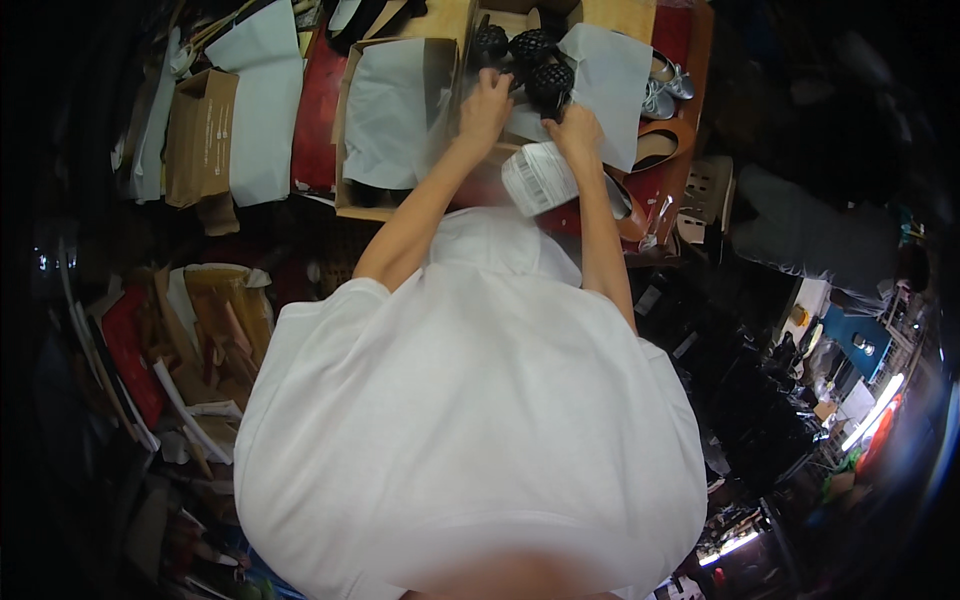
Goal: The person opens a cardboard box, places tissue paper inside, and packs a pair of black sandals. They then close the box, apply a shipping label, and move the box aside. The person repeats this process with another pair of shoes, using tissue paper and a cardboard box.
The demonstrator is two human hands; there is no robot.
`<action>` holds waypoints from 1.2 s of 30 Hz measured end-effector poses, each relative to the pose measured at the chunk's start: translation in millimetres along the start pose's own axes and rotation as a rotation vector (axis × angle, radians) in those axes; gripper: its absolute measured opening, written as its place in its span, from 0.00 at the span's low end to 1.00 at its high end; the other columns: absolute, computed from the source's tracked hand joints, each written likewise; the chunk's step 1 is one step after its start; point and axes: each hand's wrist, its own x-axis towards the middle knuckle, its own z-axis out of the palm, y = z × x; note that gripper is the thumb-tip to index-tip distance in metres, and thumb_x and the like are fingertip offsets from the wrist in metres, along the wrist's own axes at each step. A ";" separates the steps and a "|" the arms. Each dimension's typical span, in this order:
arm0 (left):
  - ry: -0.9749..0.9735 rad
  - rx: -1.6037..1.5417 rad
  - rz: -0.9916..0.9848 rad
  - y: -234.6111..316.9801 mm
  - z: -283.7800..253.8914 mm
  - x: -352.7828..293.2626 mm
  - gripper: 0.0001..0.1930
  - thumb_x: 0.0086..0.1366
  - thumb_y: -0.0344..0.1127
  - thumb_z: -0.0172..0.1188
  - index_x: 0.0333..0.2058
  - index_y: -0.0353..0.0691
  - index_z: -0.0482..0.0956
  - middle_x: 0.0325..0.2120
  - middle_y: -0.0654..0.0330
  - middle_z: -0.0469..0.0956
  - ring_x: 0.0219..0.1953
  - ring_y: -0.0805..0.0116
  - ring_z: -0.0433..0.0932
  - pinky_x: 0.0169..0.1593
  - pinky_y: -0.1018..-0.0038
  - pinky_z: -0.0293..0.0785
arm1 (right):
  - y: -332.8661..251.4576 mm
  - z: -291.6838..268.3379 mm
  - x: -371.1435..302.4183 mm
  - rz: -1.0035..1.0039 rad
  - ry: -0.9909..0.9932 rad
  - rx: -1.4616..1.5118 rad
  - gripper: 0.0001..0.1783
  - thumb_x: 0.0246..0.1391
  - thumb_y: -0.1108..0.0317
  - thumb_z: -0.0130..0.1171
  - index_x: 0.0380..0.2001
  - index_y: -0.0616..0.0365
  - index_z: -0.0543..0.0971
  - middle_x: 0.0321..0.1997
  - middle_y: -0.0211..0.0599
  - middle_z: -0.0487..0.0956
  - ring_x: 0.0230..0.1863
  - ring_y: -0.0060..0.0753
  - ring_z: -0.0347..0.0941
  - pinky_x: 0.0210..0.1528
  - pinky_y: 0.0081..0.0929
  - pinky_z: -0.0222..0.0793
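Inside an open cardboard box at the far middle are several black shoes with a woven, lattice-like surface. My left hand reaches into the box with curled fingers, closed on the edge of a black woven shoe on the left side. To its right, my right hand has its fingers bent around the near end of another black woven shoe. White wrapping paper spreads out over the box's right side. Below my right wrist is a white printed piece, slightly blurred.
Left of the shoes, a second open box holds white paper. Silver shoes and a tan flat shoe lie on the red surface at right. A brown carton stands farther left. Cardboard scraps are piled at my left.
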 end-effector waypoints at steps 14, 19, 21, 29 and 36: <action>-0.027 -0.392 0.427 73.7 -24.0 -25.9 0.15 0.56 0.32 0.60 0.43 0.43 0.77 0.42 0.62 0.74 0.46 0.64 0.73 0.52 0.67 0.63 | 92.5 23.1 -73.8 0.955 0.054 1.720 0.19 0.55 0.60 0.59 0.46 0.56 0.69 0.40 0.41 0.76 0.33 0.26 0.75 0.22 0.18 0.66; 0.038 -0.526 0.274 57.0 -44.8 -30.4 0.10 0.60 0.33 0.58 0.41 0.42 0.77 0.38 0.61 0.76 0.43 0.64 0.74 0.49 0.68 0.63 | 76.1 27.7 -51.0 0.873 0.233 1.863 0.12 0.58 0.67 0.52 0.42 0.61 0.73 0.39 0.40 0.78 0.43 0.32 0.75 0.44 0.29 0.73; 0.032 -0.565 0.100 50.0 -57.6 -29.0 0.10 0.60 0.32 0.58 0.41 0.41 0.78 0.39 0.60 0.77 0.40 0.63 0.76 0.46 0.69 0.66 | 56.4 11.7 -52.6 0.774 0.343 1.497 0.12 0.54 0.68 0.58 0.40 0.62 0.75 0.35 0.41 0.78 0.39 0.32 0.76 0.42 0.29 0.73; 0.326 -0.815 0.033 67.1 -110.9 25.6 0.13 0.62 0.30 0.59 0.46 0.36 0.76 0.40 0.59 0.78 0.42 0.73 0.77 0.46 0.77 0.72 | -39.3 -13.1 -16.7 -0.380 0.380 0.271 0.11 0.49 0.70 0.63 0.37 0.61 0.79 0.42 0.40 0.79 0.36 0.41 0.75 0.42 0.35 0.69; 0.061 -0.290 0.448 84.4 -56.6 53.8 0.26 0.62 0.50 0.55 0.54 0.42 0.70 0.55 0.50 0.65 0.57 0.53 0.65 0.59 0.61 0.60 | -60.7 39.7 -10.9 -0.443 0.176 0.481 0.18 0.48 0.67 0.58 0.42 0.65 0.73 0.42 0.56 0.76 0.41 0.54 0.74 0.41 0.42 0.69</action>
